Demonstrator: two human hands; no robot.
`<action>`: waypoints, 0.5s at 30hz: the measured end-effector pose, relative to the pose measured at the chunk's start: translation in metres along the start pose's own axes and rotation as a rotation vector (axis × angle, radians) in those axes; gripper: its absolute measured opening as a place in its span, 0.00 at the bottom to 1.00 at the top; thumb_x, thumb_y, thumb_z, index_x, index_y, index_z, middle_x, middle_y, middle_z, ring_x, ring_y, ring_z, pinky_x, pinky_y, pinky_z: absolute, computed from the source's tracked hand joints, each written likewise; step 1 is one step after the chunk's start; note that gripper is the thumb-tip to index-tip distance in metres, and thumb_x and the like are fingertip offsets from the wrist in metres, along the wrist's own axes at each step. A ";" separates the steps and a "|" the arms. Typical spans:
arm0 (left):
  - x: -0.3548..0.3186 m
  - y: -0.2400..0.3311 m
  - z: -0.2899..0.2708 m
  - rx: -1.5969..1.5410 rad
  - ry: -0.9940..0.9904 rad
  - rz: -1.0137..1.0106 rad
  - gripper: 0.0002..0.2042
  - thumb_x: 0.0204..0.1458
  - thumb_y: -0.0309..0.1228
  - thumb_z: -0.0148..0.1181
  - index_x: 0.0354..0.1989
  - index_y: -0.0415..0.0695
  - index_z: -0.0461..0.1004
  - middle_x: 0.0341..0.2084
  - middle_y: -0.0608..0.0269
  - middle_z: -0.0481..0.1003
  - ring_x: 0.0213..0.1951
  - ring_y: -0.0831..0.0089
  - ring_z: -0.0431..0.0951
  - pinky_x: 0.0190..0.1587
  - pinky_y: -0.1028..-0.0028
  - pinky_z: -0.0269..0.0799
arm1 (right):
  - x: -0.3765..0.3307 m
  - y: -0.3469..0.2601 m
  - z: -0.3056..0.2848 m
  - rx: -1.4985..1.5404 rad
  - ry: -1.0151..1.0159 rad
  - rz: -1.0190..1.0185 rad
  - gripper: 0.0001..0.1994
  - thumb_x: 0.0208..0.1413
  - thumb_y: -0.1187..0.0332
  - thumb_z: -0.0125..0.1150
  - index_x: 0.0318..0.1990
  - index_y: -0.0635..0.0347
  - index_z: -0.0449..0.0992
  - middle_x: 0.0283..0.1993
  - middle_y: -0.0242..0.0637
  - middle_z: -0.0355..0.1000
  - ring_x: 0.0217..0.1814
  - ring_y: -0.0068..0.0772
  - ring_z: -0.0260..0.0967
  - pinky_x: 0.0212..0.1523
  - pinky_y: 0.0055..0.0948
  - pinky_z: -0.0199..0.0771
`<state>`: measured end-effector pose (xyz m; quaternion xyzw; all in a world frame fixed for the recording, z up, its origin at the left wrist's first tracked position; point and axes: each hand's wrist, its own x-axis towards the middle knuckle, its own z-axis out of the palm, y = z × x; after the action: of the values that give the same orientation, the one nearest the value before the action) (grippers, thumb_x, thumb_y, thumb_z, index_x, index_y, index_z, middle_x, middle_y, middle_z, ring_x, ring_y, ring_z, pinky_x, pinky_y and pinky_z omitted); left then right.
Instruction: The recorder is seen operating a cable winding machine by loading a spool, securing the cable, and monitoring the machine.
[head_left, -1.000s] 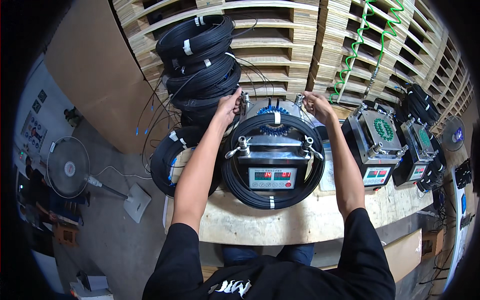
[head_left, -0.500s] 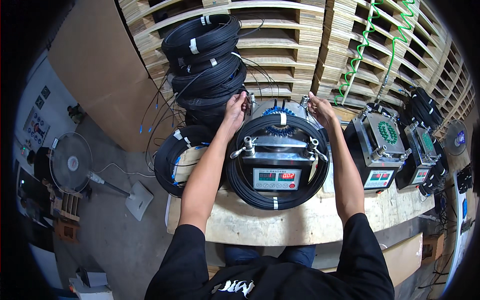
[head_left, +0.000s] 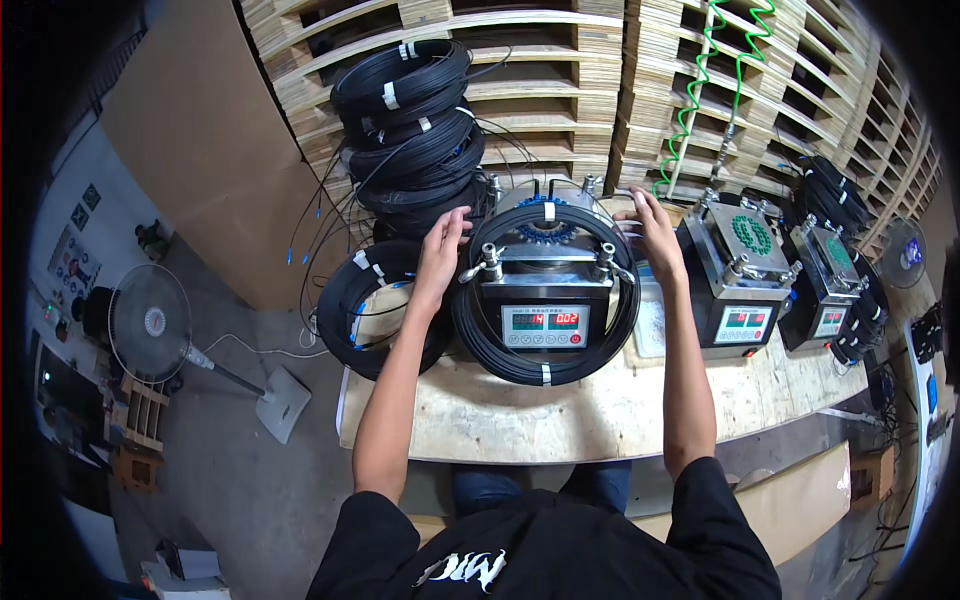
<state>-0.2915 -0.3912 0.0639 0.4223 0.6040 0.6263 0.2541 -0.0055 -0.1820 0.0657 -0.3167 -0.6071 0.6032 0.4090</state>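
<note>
A polishing machine (head_left: 556, 265) with a metal top, corner clamp knobs and a lit red and green display stands before me on the table. Round its front hangs a coil of black cable (head_left: 500, 366), bound with white tape. Blue connectors (head_left: 546, 234) sit in a ring on the machine's top plate. My left hand (head_left: 437, 258) is beside the coil's upper left, fingers apart and nothing in them. On the other side my right hand (head_left: 656, 238) is level with the far right clamp knob (head_left: 591, 185), fingers stretched out, holding nothing.
A tall stack of black cable coils (head_left: 405, 140) rises behind left, with another coil (head_left: 345, 340) near my left forearm. Two similar machines (head_left: 740, 260) (head_left: 828, 285) with green connectors stand right. Wooden pallets (head_left: 530, 90) back the table (head_left: 500, 425). A floor fan (head_left: 155, 320) is left.
Both hands have left the far clamp knobs and come nearer to me, fingers now apart. The view has shifted slightly, and the machine's display reading has changed.
</note>
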 end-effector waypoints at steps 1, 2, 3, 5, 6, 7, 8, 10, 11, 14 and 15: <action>-0.009 -0.006 -0.001 0.073 0.055 0.124 0.22 0.69 0.46 0.46 0.60 0.42 0.73 0.46 0.59 0.77 0.48 0.72 0.75 0.52 0.73 0.68 | -0.014 0.001 0.001 0.026 0.021 -0.057 0.24 0.70 0.49 0.48 0.66 0.52 0.66 0.39 0.33 0.77 0.34 0.17 0.70 0.33 0.21 0.69; -0.018 -0.013 0.001 0.132 0.088 0.202 0.23 0.70 0.46 0.44 0.58 0.41 0.74 0.47 0.56 0.78 0.49 0.72 0.75 0.53 0.74 0.67 | -0.029 0.005 0.005 -0.003 0.058 -0.097 0.23 0.71 0.49 0.46 0.64 0.54 0.69 0.39 0.32 0.77 0.35 0.17 0.69 0.36 0.19 0.68; -0.025 -0.019 0.004 0.145 0.084 0.239 0.23 0.71 0.44 0.42 0.59 0.40 0.73 0.50 0.55 0.77 0.52 0.72 0.74 0.55 0.74 0.66 | -0.041 0.012 0.004 -0.115 0.084 -0.146 0.24 0.72 0.49 0.45 0.63 0.56 0.71 0.44 0.35 0.77 0.42 0.21 0.70 0.45 0.22 0.69; -0.037 -0.028 0.009 0.084 0.127 0.303 0.24 0.72 0.45 0.39 0.61 0.39 0.72 0.53 0.54 0.76 0.56 0.69 0.72 0.60 0.73 0.63 | -0.067 0.027 0.013 -0.148 0.110 -0.254 0.26 0.72 0.50 0.44 0.63 0.61 0.71 0.54 0.39 0.75 0.56 0.28 0.69 0.60 0.25 0.64; -0.042 -0.035 0.011 0.084 0.133 0.297 0.25 0.72 0.46 0.37 0.61 0.39 0.71 0.56 0.54 0.74 0.58 0.67 0.71 0.63 0.71 0.60 | -0.073 0.040 0.014 -0.128 0.117 -0.274 0.27 0.72 0.50 0.43 0.64 0.62 0.70 0.58 0.40 0.73 0.61 0.30 0.66 0.64 0.27 0.60; -0.047 -0.043 0.011 0.087 0.142 0.290 0.26 0.72 0.47 0.35 0.62 0.40 0.71 0.58 0.54 0.73 0.60 0.65 0.70 0.65 0.70 0.57 | -0.077 0.056 0.016 -0.103 0.120 -0.293 0.27 0.72 0.50 0.42 0.64 0.64 0.70 0.62 0.40 0.71 0.66 0.32 0.64 0.68 0.28 0.55; -0.050 -0.052 0.016 0.069 0.167 0.308 0.28 0.72 0.48 0.33 0.64 0.40 0.69 0.60 0.53 0.71 0.63 0.62 0.67 0.68 0.68 0.54 | -0.079 0.070 0.012 -0.063 0.159 -0.262 0.28 0.73 0.49 0.41 0.64 0.65 0.70 0.63 0.41 0.70 0.69 0.32 0.62 0.70 0.28 0.53; -0.065 -0.058 0.020 0.053 0.216 0.284 0.28 0.72 0.48 0.34 0.65 0.40 0.68 0.60 0.53 0.72 0.65 0.62 0.66 0.69 0.68 0.52 | -0.095 0.065 0.026 -0.085 0.204 -0.254 0.28 0.73 0.49 0.40 0.64 0.64 0.70 0.62 0.42 0.71 0.68 0.34 0.62 0.70 0.29 0.53; -0.070 -0.058 0.020 0.037 0.260 0.264 0.28 0.71 0.48 0.34 0.66 0.40 0.67 0.60 0.52 0.72 0.66 0.62 0.64 0.70 0.67 0.50 | -0.100 0.063 0.031 -0.086 0.223 -0.242 0.28 0.73 0.49 0.40 0.65 0.64 0.69 0.62 0.42 0.71 0.68 0.34 0.63 0.70 0.29 0.53; -0.070 -0.057 0.026 0.065 0.216 0.156 0.27 0.71 0.49 0.35 0.67 0.43 0.66 0.59 0.56 0.73 0.50 0.68 0.71 0.50 0.74 0.64 | -0.100 0.075 0.029 -0.011 0.273 -0.254 0.28 0.73 0.50 0.39 0.66 0.63 0.69 0.61 0.42 0.72 0.67 0.34 0.63 0.69 0.29 0.55; -0.070 -0.058 0.023 0.087 0.201 0.102 0.27 0.71 0.49 0.36 0.67 0.44 0.66 0.58 0.57 0.73 0.42 0.71 0.75 0.41 0.77 0.72 | -0.101 0.073 0.034 -0.009 0.268 -0.252 0.28 0.73 0.50 0.39 0.66 0.63 0.69 0.61 0.42 0.72 0.67 0.34 0.63 0.69 0.29 0.55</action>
<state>-0.2475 -0.4284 -0.0100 0.3980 0.6307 0.6509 0.1416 0.0041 -0.2816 -0.0158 -0.3174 -0.5848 0.4970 0.5570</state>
